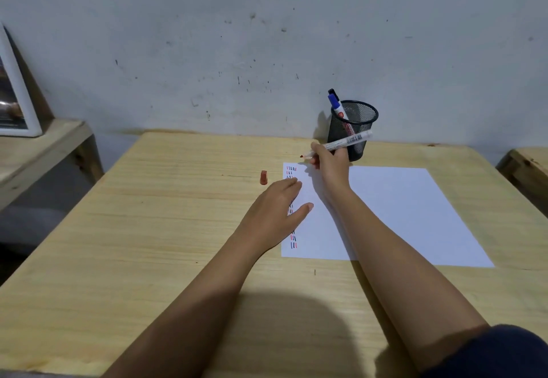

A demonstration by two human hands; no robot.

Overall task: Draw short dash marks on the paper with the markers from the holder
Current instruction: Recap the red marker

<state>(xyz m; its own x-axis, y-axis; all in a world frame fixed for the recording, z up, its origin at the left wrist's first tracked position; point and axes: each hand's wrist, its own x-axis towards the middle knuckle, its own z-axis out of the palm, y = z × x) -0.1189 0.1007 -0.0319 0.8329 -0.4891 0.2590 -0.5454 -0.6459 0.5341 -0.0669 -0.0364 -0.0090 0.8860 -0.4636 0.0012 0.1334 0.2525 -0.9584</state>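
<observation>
A white paper [400, 214] lies on the wooden table [166, 229], with columns of short red, black and blue dash marks [292, 171] along its left edge. My right hand [330, 164] grips an uncapped red marker [347, 141], its tip lifted just beyond the paper's far left corner. My left hand [275, 214] rests flat on the paper's left edge, fingers apart, covering part of the dashes. The red cap [263, 177] lies on the table left of the paper. A black mesh holder [353, 128] behind my right hand holds a blue marker [336, 105] and a black one.
The table stands against a scuffed grey wall. A lower wooden bench with a white-framed object [17, 102] is at the left. Another wooden surface edge [525, 164] shows at the far right.
</observation>
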